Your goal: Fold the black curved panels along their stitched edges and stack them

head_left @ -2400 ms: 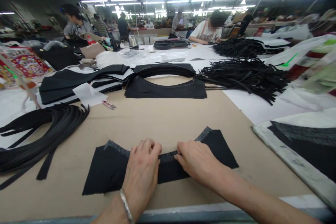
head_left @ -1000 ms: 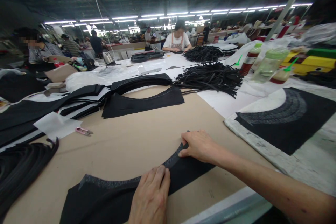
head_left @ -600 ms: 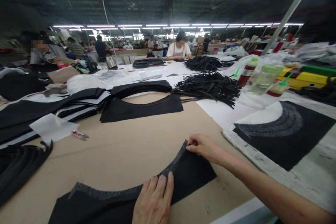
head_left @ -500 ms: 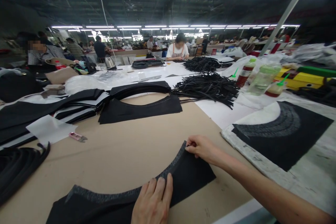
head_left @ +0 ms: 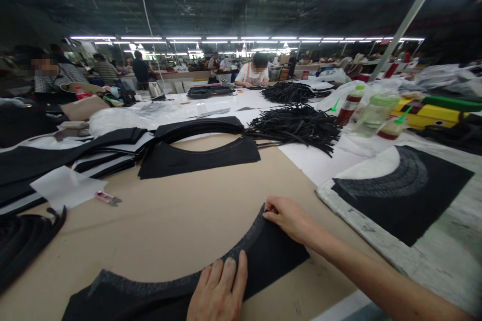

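Observation:
In front of me a black fabric panel (head_left: 276,243) with a curved cut-out lies on the tan board (head_left: 181,220). A greyish, rough-looking strip runs along its curved edge. My left hand (head_left: 220,283) rests flat on the panel near the middle of the curve, fingers stretched out. At the panel's upper right corner, my right hand (head_left: 288,216) is closed, thumb and fingers pinching the edge. Farther back sits a stack of similar curved black panels (head_left: 203,158). Another black panel (head_left: 410,200) with grey curved marks lies to the right.
Pink-handled thread snips (head_left: 108,198) lie at left by a white sheet (head_left: 68,188). Coiled black strips (head_left: 26,241) sit at the left edge. Black strips (head_left: 297,128) are heaped behind the board. Bottles (head_left: 378,113) stand at right. A person (head_left: 253,71) works across the table.
The view has shifted slightly, and the right hand sits a little farther left on the panel's corner. Both hands keep their places on the panel; the person opposite has bent lower.

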`<action>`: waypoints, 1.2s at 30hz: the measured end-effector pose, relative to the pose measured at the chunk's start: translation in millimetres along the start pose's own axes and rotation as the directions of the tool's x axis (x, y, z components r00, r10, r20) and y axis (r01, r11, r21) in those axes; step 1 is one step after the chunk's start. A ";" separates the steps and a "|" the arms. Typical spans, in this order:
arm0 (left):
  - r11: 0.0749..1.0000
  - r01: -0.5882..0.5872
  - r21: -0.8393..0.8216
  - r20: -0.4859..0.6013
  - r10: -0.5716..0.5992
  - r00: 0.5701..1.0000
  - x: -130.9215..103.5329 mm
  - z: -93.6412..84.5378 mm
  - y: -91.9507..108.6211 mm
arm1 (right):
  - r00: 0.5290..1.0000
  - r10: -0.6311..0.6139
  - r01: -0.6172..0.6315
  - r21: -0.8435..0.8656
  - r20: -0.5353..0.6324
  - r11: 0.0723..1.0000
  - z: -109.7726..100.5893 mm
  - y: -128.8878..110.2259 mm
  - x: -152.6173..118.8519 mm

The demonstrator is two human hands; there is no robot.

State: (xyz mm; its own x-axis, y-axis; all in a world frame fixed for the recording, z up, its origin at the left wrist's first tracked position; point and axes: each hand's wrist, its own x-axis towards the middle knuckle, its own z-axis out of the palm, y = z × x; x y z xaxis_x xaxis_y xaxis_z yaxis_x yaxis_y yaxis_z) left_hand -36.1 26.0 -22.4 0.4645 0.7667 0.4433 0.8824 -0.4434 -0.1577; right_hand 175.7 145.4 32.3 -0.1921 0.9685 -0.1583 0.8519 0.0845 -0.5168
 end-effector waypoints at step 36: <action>0.684 0.670 -0.287 0.432 -0.532 0.728 -43.7 -90.8 -104.7 | 0.655 -0.753 0.756 -0.043 0.060 0.653 78.7 -79.7 -67.1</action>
State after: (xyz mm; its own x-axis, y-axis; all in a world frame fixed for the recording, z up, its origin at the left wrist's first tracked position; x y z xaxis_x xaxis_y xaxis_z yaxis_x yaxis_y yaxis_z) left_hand -155.7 -3.3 54.9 -0.0985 0.9948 0.0259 0.8933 0.0769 0.4428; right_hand 82.3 55.2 17.9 -0.7968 0.5565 0.2355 0.4324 0.7973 -0.4211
